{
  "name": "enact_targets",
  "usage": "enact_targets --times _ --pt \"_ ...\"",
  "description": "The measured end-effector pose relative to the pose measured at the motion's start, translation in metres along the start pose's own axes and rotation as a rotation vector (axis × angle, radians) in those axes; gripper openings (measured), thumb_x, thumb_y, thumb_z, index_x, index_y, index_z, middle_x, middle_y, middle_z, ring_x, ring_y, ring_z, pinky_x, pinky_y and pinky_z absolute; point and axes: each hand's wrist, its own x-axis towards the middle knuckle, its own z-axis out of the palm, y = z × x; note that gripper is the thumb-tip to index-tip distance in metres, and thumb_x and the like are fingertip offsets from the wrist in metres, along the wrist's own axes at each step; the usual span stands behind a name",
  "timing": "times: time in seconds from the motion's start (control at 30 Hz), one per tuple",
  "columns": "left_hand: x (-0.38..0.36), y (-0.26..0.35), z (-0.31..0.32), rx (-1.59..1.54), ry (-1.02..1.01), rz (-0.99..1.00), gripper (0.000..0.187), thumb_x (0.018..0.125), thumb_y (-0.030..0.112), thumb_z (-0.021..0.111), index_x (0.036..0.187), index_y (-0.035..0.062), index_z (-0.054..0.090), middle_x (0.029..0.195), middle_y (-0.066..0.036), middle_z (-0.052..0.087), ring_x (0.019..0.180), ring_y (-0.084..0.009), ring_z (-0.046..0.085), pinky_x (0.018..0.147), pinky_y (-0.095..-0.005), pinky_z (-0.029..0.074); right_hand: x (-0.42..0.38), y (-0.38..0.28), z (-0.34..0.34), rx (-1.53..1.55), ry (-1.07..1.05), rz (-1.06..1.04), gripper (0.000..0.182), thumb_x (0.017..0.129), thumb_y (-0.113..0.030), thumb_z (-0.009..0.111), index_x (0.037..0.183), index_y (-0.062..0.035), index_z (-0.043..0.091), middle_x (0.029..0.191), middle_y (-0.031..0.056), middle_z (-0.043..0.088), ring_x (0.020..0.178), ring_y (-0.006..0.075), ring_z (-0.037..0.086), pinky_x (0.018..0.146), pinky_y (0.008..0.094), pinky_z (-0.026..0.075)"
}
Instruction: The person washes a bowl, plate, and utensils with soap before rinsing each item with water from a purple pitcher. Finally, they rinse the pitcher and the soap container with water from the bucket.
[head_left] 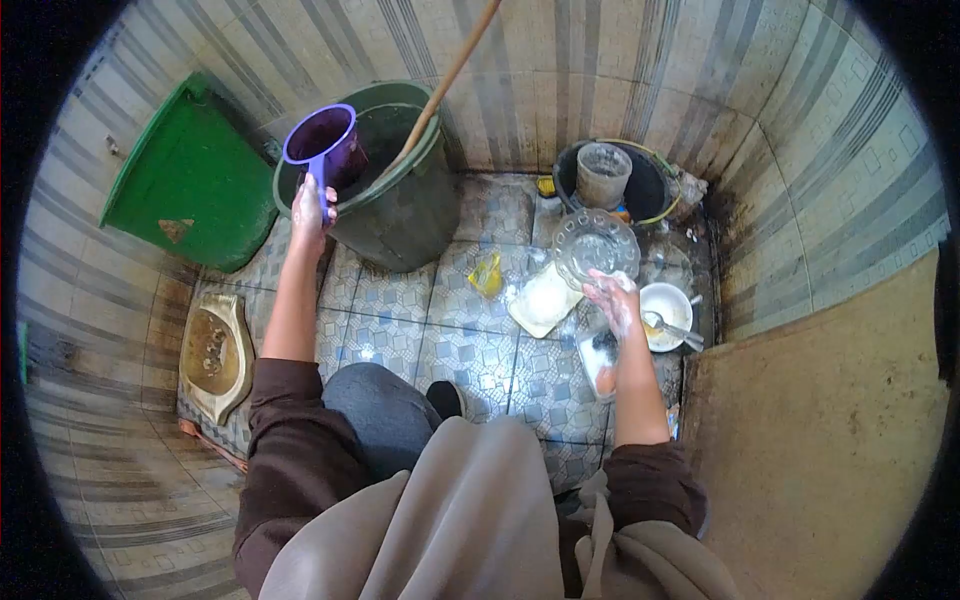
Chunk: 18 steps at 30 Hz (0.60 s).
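Note:
My left hand (312,208) is closed round the handle of a purple water dipper (322,142), which is above the rim of a large grey-green water barrel (395,215). Soap suds cling to my right hand (614,299); it grips the near edge of a clear glass dish (596,246) with a scalloped rim. Below that dish, a white container or lid (545,298) lies on the floor. Beside my right wrist sits a white bowl (664,302) with a spoon (676,329) in it. A small tray (600,362) with a dark item and an orange-pink item lies partly under my forearm.
A dark basin (567,172) by the wall holds a cloudy plastic cup (603,176). A yellow packet (486,275) lies on the tiled floor. At left are a green lid-like panel (190,180) and a squat toilet (240,345). A wooden stick (450,80) leans in the barrel.

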Motion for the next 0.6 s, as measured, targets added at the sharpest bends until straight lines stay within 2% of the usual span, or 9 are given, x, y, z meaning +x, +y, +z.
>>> enact_targets --times 0.1,0.23,0.3,0.33,0.37,0.43,0.47,0.53,0.6 --pt "0.013 -0.038 -0.009 0.003 0.037 0.019 0.038 0.081 0.045 0.039 0.071 0.0101 0.047 0.054 0.003 0.044 0.038 -0.0062 0.038 0.035 -0.0191 0.031 -0.002 0.01 0.0 0.063 -0.043 -0.003 0.012 0.077 -0.004 0.045 0.086 0.0008 0.039 0.102 0.024 0.048 0.08 0.0323 0.055 0.072 0.0391 0.048" --pt "0.01 -0.05 -0.023 0.183 0.094 -0.056 0.033 0.08 0.041 0.042 0.074 0.009 0.049 0.061 0.0 0.05 0.041 -0.0084 0.043 0.037 -0.0216 0.035 -0.006 0.002 0.009 -0.034 0.061 0.058 0.018 0.076 -0.005 0.049 0.089 0.0051 0.042 0.088 0.0201 0.055 0.067 0.029 0.059 0.057 0.0302 0.051" --pt "0.024 -0.069 -0.044 0.323 0.078 0.002 0.034 0.078 0.041 0.046 0.085 0.008 0.048 0.059 -0.001 0.05 0.041 -0.0096 0.043 0.038 -0.0218 0.035 -0.008 -0.007 0.009 -0.216 -0.034 0.07 0.017 0.078 -0.013 0.05 0.085 0.0023 0.051 0.088 0.0134 0.058 0.068 0.0212 0.06 0.054 0.0256 0.049" --pt "0.029 -0.066 -0.053 0.471 -0.003 -0.073 0.041 0.075 0.04 0.05 0.096 0.0048 0.046 0.073 -0.007 0.052 0.06 -0.0148 0.049 0.054 -0.0276 0.04 -0.01 -0.013 0.01 -0.214 -0.018 0.066 0.017 0.078 -0.013 0.05 0.085 0.0023 0.051 0.088 0.0134 0.058 0.068 0.0212 0.06 0.054 0.0256 0.049" --pt "0.029 -0.074 -0.053 0.472 -0.014 -0.068 0.041 0.075 0.04 0.05 0.096 0.0048 0.046 0.073 -0.007 0.052 0.06 -0.0148 0.049 0.054 -0.0276 0.04 -0.01 -0.02 0.011 -0.29 -0.057 0.078 0.017 0.077 -0.013 0.051 0.084 0.002 0.051 0.085 0.0128 0.059 0.063 0.0197 0.059 0.051 0.0251 0.048" --pt "-0.043 -0.037 0.0 1.08 0.732 0.12 0.049 0.072 0.038 0.055 0.101 -0.0001 0.044 0.092 -0.013 0.047 0.086 -0.0213 0.044 0.073 -0.0339 0.036 -0.011 -0.032 0.015 -0.366 -0.093 0.087 0.016 0.076 -0.013 0.052 0.083 0.0017 0.052 0.082 0.0123 0.059 0.059 0.0181 0.059 0.048 0.0246 0.048" --pt "-0.052 -0.039 0.007 1.079 0.729 0.124 0.049 0.072 0.038 0.055 0.101 -0.0001 0.044 0.092 -0.013 0.047 0.086 -0.0213 0.044 0.073 -0.0339 0.036 -0.011 -0.035 0.018 -0.429 -0.128 0.117 0.017 0.076 -0.014 0.053 0.082 0.0013 0.052 0.08 0.0117 0.06 0.057 0.0169 0.058 0.047 0.0243 0.047" --pt "-0.069 -0.041 0.018 0.95 0.36 0.852 0.052 0.068 0.032 0.059 0.106 -0.0007 0.041 0.105 -0.016 0.04 0.1 -0.0253 0.035 0.083 -0.0365 0.029 -0.013 -0.042 0.028 -0.491 -0.164 0.149 0.018 0.075 -0.016 0.054 0.081 0.0009 0.053 0.078 0.0112 0.06 0.054 0.0158 0.057 0.045 0.024 0.047" --pt "-0.093 -0.037 0.058 0.697 -0.164 0.898 0.045 0.068 0.022 0.06 0.105 0.002 0.044 0.1 -0.012 0.044 0.093 -0.0238 0.041 0.081 -0.0335 0.032 -0.019 -0.047 0.041 -0.458 -0.245 0.19 0.019 0.074 -0.018 0.055 0.079 0.0002 0.054 0.075 0.011 0.06 0.05 0.0142 0.056 0.043 0.0235 0.045"
